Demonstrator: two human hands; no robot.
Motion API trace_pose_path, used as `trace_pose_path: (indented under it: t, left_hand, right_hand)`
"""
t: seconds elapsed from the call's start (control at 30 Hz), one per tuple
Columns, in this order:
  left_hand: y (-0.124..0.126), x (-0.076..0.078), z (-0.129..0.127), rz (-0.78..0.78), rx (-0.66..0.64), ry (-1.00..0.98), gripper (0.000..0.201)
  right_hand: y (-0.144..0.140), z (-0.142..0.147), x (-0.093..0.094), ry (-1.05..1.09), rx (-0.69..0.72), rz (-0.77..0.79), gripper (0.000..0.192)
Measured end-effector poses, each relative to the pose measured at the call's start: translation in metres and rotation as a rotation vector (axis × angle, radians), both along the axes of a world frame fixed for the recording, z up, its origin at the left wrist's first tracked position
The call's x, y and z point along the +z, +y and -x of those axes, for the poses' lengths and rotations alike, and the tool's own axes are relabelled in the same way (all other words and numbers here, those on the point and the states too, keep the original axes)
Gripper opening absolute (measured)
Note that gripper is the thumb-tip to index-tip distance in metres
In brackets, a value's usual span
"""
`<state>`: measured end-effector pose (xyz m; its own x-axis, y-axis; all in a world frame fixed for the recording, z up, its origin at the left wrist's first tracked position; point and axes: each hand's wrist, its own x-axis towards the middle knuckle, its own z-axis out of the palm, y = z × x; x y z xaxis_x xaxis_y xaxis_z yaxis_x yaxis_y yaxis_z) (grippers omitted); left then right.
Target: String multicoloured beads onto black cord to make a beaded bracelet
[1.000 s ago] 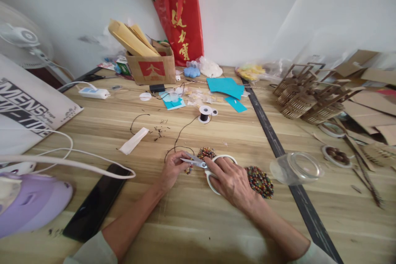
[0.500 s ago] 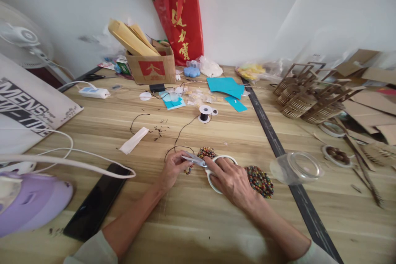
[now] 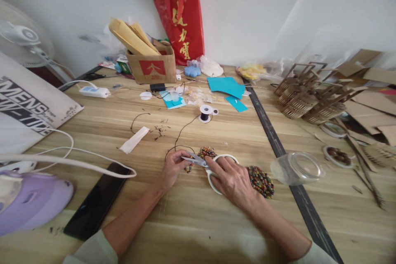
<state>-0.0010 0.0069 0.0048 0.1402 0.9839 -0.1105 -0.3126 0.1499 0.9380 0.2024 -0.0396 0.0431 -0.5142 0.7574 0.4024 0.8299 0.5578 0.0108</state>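
My right hand (image 3: 232, 180) grips white-handled scissors (image 3: 213, 163) low over the wooden table (image 3: 198, 222), blades pointing left. My left hand (image 3: 172, 168) pinches a short strand of beads on black cord (image 3: 188, 169) at the blade tips. The black cord (image 3: 182, 132) runs up to a small spool (image 3: 204, 113). A pile of coloured beads (image 3: 260, 180) lies just right of my right hand, and a smaller pile of beads (image 3: 206, 152) sits just above the scissors.
A clear plastic jar (image 3: 296, 167) lies on its side to the right. A black phone (image 3: 96, 203) and a purple appliance (image 3: 27, 202) with white cable sit at left. Cardboard box (image 3: 151, 65), red bag (image 3: 182, 20), blue paper (image 3: 226, 86) and wooden lattice pieces (image 3: 306, 95) stand further back.
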Motion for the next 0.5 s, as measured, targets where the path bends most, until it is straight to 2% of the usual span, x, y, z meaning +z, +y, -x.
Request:
trace_pose_path:
  t: [0.5]
  left_hand:
    - [0.0008,0.0001,0.0001,-0.034,-0.03,0.026,0.019]
  right_hand:
    - [0.0024,-0.0002,0.0003,0.024,0.033,-0.01,0.036]
